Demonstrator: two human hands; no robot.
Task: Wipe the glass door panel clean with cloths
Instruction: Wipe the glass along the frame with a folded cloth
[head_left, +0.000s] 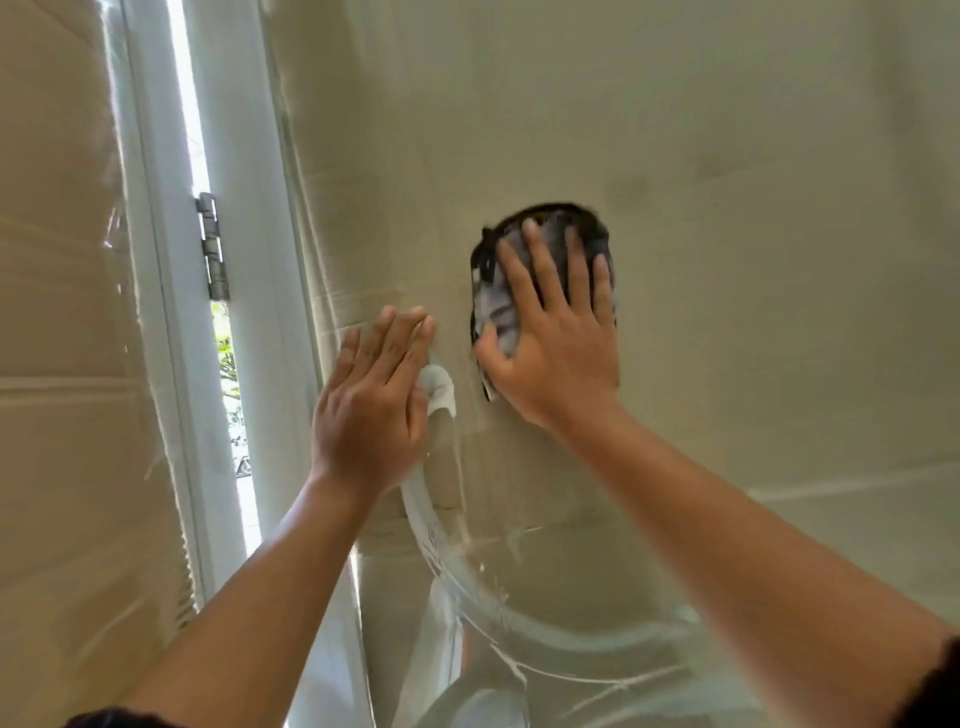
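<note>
The right fingers (576, 265) are straight and fanned wide, lying flat on a crumpled dark grey and black cloth (491, 301). They press it against the clear glass door panel (727, 208). The thumb spreads out to the left along the cloth's lower edge. The right hand (556, 343) covers most of the cloth, and only its top and left edges show round the fingers.

The left fingers (400, 343) are straight and held close together, tips pointing up and to the right, flat toward the glass. A small white cloth (440, 387) peeks out from under the thumb side of the left hand (371, 410), pinned between palm and pane. The two hands lie near each other, not touching, with the left one lower.

Both bare forearms reach up from the bottom of the view, with dark sleeves at the lower corners. White curved streaks (431, 530) run down the glass below the left hand; I cannot tell whether they are smears or reflections.

To the left stands a white door frame (249, 260) with a grey metal hinge (212, 247). Green foliage (227, 364) shows through the narrow gap beside the frame.
</note>
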